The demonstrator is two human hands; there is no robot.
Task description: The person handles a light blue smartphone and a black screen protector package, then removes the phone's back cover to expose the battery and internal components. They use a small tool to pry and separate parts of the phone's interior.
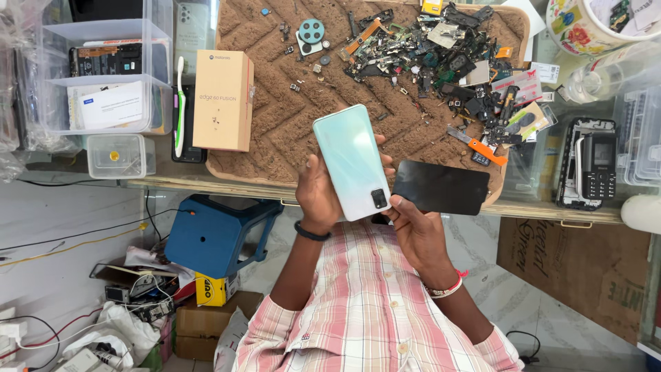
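While both hands meet at frame centre | left hand (318, 196) grips pale green phone (352, 162), back outward | right hand (415, 231) pinches black panel (441, 187), just right of phone | brown mat (275, 131) above, strewn with parts (441, 55)

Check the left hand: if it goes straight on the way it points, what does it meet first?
Probably the brown mat. The left hand, gripping the mint phone, points across the table over a bare stretch of mat. The teal camera ring lies further on. Its height above the mat is unclear.
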